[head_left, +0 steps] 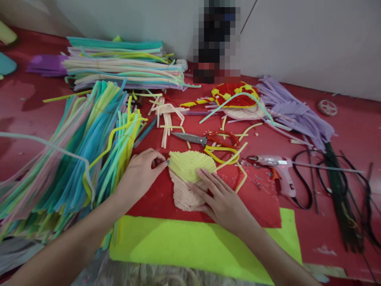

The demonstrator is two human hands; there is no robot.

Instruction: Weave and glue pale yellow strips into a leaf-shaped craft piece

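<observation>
A rounded piece of pipe cleaners laid side by side (pixel 186 194) lies on a red sheet, pale yellow in its upper part and cream below. My right hand (pixel 222 196) rests on its right side with fingers stretched out, pressing it down. At the piece's upper left edge, my left hand (pixel 145 171) is closed in a pinch; a small greyish bit shows at the fingertips, too small to name. Just beyond lie scissors (pixel 205 139) with red and yellow handles. A pale yellow pipe cleaner (pixel 232 159) reaches the piece's right edge.
Bundles of coloured pipe cleaners (pixel 80 159) spread at the left, more bundles (pixel 125 71) behind. A pink glue gun (pixel 281 171) with a black cord lies right. Purple stems (pixel 297 107) and a red-yellow pipe-cleaner shape (pixel 235 95) sit farther back. A lime sheet (pixel 193 246) lies in front.
</observation>
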